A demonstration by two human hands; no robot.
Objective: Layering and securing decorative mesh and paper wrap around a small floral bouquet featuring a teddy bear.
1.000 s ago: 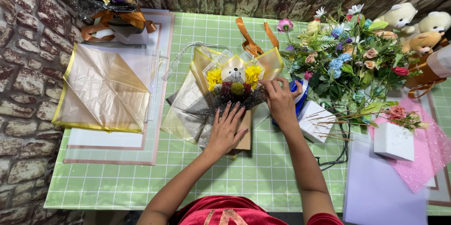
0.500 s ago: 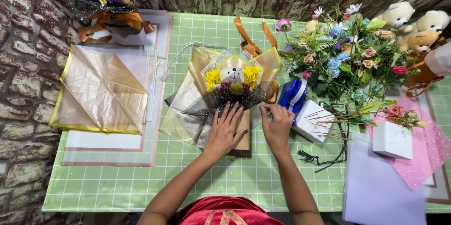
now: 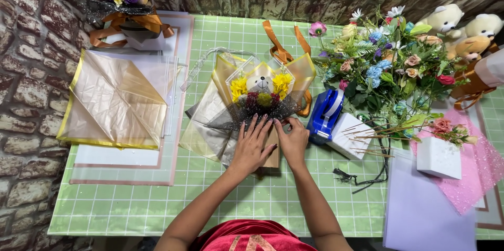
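Hands [image 3: 273, 143] on bouquet [image 3: 260, 99] — tape dispenser [image 3: 324, 114] beside, perhaps touching

A table with a green checked cloth [image 3: 157, 204] fills the frame. Gold wrapping sheets [image 3: 113, 101] lie at the left, a teddy bouquet [image 3: 260, 96] in the middle, purple paper [image 3: 420, 214] lower right.

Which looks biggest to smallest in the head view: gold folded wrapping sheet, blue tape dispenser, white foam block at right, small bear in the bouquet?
1. Gold folded wrapping sheet, clearly the largest.
2. White foam block and blue tape dispenser: about alike, not ranked.
3. Small bear in the bouquet; only its head shows, so its full size is unsure.
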